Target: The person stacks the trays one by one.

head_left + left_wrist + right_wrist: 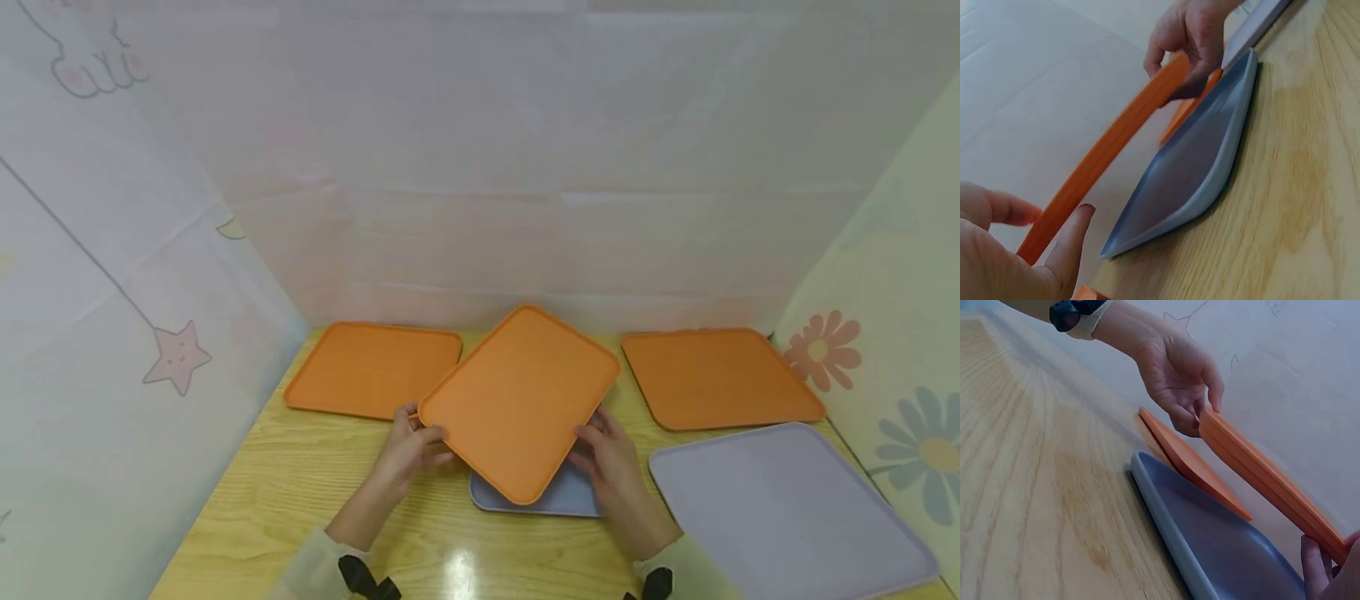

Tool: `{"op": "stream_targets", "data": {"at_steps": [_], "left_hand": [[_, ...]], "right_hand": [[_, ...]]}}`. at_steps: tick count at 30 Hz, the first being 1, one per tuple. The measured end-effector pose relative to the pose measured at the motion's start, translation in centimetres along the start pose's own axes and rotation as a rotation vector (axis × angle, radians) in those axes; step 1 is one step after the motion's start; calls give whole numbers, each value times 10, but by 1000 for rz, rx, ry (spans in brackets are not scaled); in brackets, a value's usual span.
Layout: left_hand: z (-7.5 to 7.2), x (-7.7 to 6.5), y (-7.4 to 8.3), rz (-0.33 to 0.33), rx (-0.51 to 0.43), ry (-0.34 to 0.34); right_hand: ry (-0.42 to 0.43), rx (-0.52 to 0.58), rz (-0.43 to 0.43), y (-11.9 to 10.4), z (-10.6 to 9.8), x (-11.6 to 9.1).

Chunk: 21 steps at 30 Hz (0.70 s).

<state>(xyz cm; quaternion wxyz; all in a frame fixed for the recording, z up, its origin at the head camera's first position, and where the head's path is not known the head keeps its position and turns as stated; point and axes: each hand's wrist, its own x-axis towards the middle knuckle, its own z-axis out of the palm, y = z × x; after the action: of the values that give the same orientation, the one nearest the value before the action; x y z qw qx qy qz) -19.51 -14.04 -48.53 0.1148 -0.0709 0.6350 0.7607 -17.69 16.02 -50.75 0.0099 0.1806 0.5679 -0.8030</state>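
Both hands hold an orange tray (pixel 525 396) in the air, turned cornerwise in the head view. My left hand (pixel 401 450) pinches its left corner, thumb on one face and fingers on the other. On the opposite edge, my right hand (pixel 611 471) grips it the same way. Below the raised tray a blue-grey tray (pixel 1191 169) lies on the table, mostly covered by it in the head view. The right wrist view shows a gap between the orange tray (pixel 1266 478) and the blue-grey tray (pixel 1172 540).
An orange tray (pixel 375 367) lies at the back left of the wooden table (pixel 300 508), another orange tray (pixel 720 375) at the back right. In front of the latter is a pale lilac tray (pixel 787 508). Printed cloth walls (pixel 555 142) enclose the back and sides.
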Motion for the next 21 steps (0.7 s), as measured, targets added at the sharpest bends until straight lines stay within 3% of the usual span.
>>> {"op": "stream_targets", "data": {"at_steps": [3,11,16,21], "left_hand": [[-4,2,0,-5,48,-19],[-21,16,8,-19,218,-159],[-24,27,14,-15,304,-214],[-20,36,19,0,319,-271]], "right_hand": [[-41,-18,4,-4,-7,4],[-167,-77,63,-11,-27,15],[-265,-95,87,-19,-37,19],[-377,-117,87,-31,-45,23]]}}
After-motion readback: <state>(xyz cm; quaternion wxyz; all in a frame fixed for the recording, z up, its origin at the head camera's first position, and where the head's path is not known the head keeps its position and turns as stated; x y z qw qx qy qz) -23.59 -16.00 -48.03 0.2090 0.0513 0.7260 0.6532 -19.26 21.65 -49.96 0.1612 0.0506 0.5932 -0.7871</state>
